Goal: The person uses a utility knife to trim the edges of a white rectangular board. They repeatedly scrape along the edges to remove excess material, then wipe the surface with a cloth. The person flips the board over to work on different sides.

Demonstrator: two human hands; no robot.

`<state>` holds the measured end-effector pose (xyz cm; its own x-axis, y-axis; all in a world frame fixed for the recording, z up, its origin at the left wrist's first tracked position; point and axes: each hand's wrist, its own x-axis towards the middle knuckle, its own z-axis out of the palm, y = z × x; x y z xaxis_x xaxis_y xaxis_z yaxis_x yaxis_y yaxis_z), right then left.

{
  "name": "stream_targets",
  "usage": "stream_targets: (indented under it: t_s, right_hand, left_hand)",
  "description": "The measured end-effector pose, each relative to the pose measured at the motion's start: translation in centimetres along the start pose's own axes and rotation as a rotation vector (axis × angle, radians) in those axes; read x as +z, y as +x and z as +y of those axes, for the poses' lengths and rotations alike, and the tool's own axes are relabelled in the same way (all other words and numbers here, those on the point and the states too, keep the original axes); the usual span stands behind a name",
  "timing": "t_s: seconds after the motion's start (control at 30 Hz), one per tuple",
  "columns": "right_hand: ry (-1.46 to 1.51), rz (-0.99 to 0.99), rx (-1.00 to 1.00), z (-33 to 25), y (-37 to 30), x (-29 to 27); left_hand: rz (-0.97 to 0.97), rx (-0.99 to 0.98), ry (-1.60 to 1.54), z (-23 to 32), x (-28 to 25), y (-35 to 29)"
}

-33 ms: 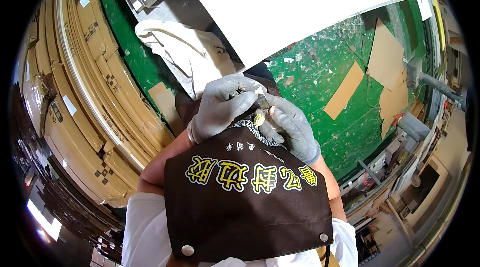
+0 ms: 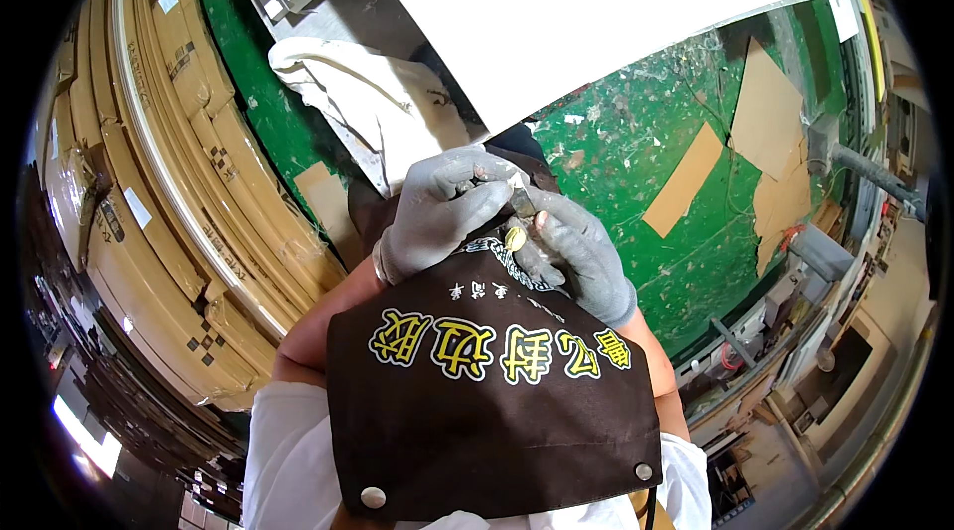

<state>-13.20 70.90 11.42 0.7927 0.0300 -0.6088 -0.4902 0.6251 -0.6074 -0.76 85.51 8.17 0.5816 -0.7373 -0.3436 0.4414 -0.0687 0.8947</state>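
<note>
Both hands wear grey work gloves and meet in front of the dark brown apron [image 2: 487,441]. My left hand [image 2: 432,217] is closed, thumb and forefinger pinched at a small pale tip [image 2: 516,182]; whether it is a separate thing I cannot tell. Right beside it, a small flat dark-grey piece [image 2: 523,202], metal-looking, sits between the fingers of my right hand [image 2: 586,257], which is closed on it. A small round yellowish thing [image 2: 515,238] shows just below, between the hands and the apron's printed top. The gloves hide much of what is held.
Ahead lies a large white panel [image 2: 596,23], its near corner just beyond my hands. A white cloth [image 2: 373,98] drapes to its left. Long cardboard-wrapped packs [image 2: 179,202] line the left side. Cardboard pieces [image 2: 686,177] lie on the green floor [image 2: 636,262] at right.
</note>
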Motion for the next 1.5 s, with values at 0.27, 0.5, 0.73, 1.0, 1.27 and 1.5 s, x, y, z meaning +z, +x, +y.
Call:
stream_targets:
  t_s: [0.27, 0.5, 0.73, 1.0, 1.27, 1.5]
  right_hand:
    - [-0.079, -0.042, 0.012, 0.0, 0.1, 1.0]
    - [0.139, -0.055, 0.044, 0.0, 0.1, 1.6]
    - [0.164, 0.019, 0.065, 0.2, 0.1, 1.6]
    - [0.155, -0.042, 0.082, 0.4, 0.2, 1.3]
    - [0.179, -0.016, 0.050, 0.5, 0.2, 1.1]
    - [0.149, -0.029, 0.067, 0.9, 0.4, 1.0]
  left_hand:
    - [0.074, 0.190, 0.231, -1.4, -0.6, -0.4]
    - [-0.002, 0.079, -0.030, -0.7, -0.7, -0.3]
    - [-0.036, -0.002, -0.056, -0.5, -1.3, -0.2]
    - [0.030, 0.069, 0.049, -1.2, -0.9, 0.2]
    - [-0.047, -0.050, -0.102, -0.7, -0.9, -0.4]
    - [0.003, 0.046, -0.054, -1.8, -1.1, 0.0]
